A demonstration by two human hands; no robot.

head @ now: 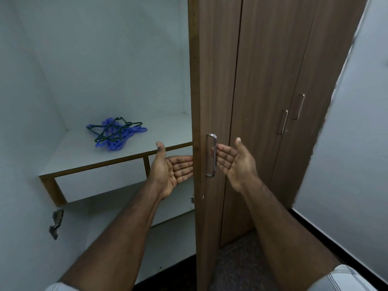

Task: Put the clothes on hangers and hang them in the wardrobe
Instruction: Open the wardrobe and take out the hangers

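Open wardrobe [105, 59] across nine to twelve o'clock, white inside, with one door [210, 80] edge-on at centre; two shut doors at one o'clock. One shelf [63, 162] carrying a tangled heap of hangers [114, 133], blue and dark green, too knotted to count. No clothes in view. Left hand [170, 166] inside the door, grip spread, palm up, empty. Right hand [235, 160] outside, grip spread, fingertips at the door handle [211, 155]. Best now: swing door fully clear, then lift hangers out singly, untangling hooks.
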